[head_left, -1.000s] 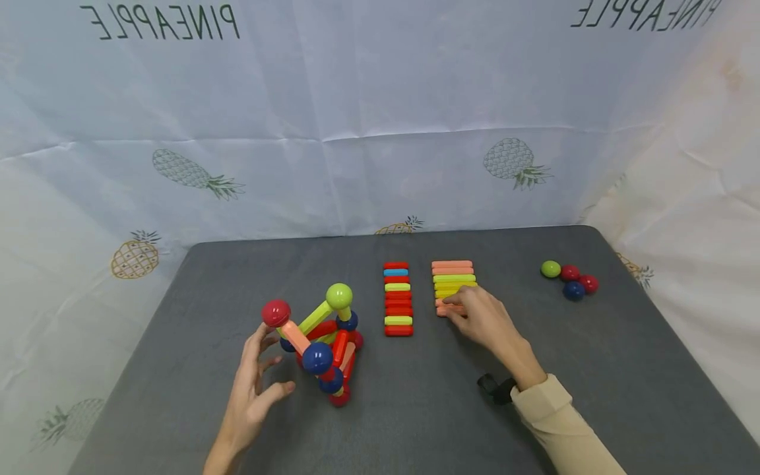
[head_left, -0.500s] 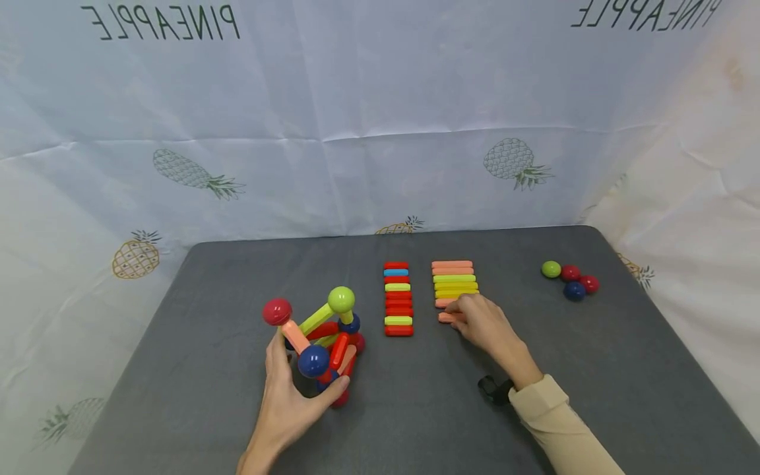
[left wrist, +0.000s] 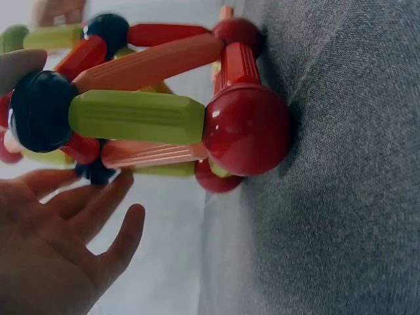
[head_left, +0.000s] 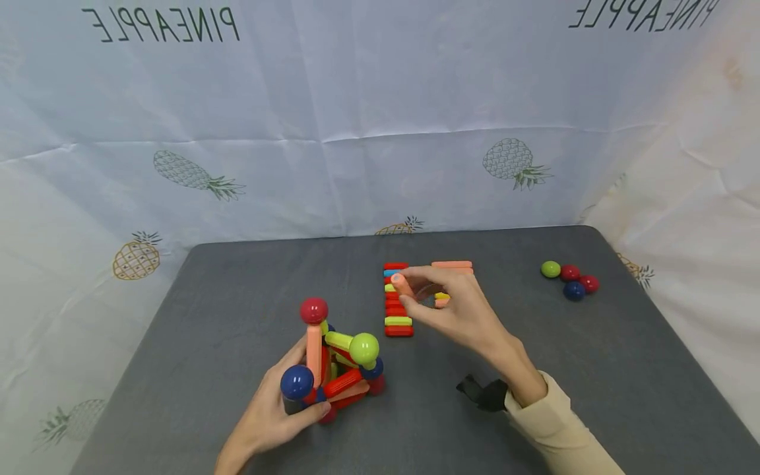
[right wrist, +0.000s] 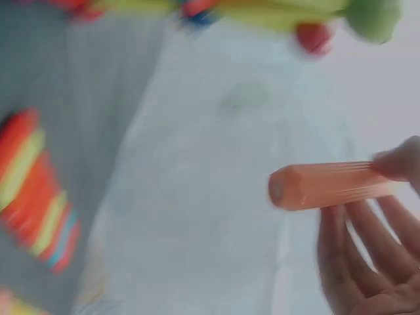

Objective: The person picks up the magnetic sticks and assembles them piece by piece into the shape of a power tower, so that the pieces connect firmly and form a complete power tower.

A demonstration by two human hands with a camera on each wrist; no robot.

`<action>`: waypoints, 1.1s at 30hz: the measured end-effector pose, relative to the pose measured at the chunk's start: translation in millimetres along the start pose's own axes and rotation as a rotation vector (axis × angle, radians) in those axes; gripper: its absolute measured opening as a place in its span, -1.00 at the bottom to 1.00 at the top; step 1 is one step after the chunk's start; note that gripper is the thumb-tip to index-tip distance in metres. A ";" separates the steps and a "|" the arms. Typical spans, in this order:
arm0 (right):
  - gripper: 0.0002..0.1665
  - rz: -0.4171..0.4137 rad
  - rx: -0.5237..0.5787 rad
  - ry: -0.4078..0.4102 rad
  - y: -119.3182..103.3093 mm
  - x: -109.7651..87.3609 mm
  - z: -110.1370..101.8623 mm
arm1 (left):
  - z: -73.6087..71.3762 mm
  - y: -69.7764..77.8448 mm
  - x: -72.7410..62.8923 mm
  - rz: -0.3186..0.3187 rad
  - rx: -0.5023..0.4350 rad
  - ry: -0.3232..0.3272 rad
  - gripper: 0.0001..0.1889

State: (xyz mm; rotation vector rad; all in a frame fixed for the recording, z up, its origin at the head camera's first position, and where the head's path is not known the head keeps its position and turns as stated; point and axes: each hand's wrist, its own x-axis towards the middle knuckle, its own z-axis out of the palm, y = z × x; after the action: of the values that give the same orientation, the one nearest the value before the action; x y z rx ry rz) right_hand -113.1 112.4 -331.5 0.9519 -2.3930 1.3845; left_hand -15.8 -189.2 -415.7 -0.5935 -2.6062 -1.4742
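Note:
My left hand [head_left: 264, 410] grips a ball-and-stick magnetic building structure [head_left: 343, 381] from its left side, thumb at the front and fingers behind. In the left wrist view the structure's red ball [left wrist: 246, 131] sits low by the grey cloth, joined to a yellow-green stick [left wrist: 138, 117]. A red ball and a green ball top the structure. My right hand [head_left: 466, 309] pinches a salmon-orange magnetic stick [right wrist: 331, 186] by one end between thumb and fingers. Its other end points out, raised above the table.
A column of red, blue and yellow-green sticks [head_left: 398, 321] lies mid-table, partly behind the right hand. Right of it is a second column of sticks [head_left: 452, 264], mostly covered by that hand. Several loose balls [head_left: 574, 291] lie far right. A pineapple-print curtain [head_left: 356, 185] backs the grey table.
My right hand has lifted the orange stick off the near end of its column and carried it left. My left hand has closed round the structure and turned it, shifting its green ball right and nearer.

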 end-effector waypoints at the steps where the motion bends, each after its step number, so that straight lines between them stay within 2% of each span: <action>1: -0.72 -0.039 0.063 0.020 -9.7 3.1 1.5 | 0.0 -0.4 0.4 0.013 -0.012 -0.011 0.01; 4: -0.63 -0.145 0.243 0.031 -35.0 11.5 7.9 | 0.4 -0.5 2.3 0.021 -0.033 -0.026 -0.05; 6: -0.61 -0.188 0.348 0.000 -48.8 15.6 13.4 | 0.7 -0.6 3.8 0.029 -0.033 -0.020 -0.09; 9: -0.64 -0.225 0.426 -0.077 -64.8 20.5 22.2 | 1.1 -0.9 6.0 0.054 -0.021 0.005 -0.14; 11: -0.72 -0.228 0.437 -0.151 -71.1 22.3 28.2 | 1.3 -1.4 6.7 0.077 -0.012 0.027 -0.18; 17: -0.84 -0.150 0.338 -0.391 -69.4 20.3 40.4 | 1.2 -3.7 8.2 0.137 0.013 0.079 -0.28; 20: -0.85 -0.107 0.284 -0.463 -64.7 18.9 44.8 | 0.8 -5.0 8.2 0.131 0.026 0.093 -0.29; 24: -0.89 -0.084 0.152 -0.478 -62.3 16.8 47.5 | 0.4 -5.3 7.9 0.122 0.045 0.113 -0.29; 27: -0.89 -0.068 0.056 -0.480 -62.3 15.2 48.3 | 0.0 -4.3 8.1 0.143 0.057 0.134 -0.26; 33: -0.78 -0.039 -0.044 -0.509 -62.8 12.5 53.1 | -5.4 0.6 5.0 0.140 0.067 0.183 -0.19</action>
State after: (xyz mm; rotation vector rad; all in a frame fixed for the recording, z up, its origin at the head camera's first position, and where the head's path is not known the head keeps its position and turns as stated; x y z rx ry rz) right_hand -76.4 40.9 -310.1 1.4769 -2.7180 1.1751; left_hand -20.8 -192.1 -411.1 -0.5911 -2.4120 -1.3270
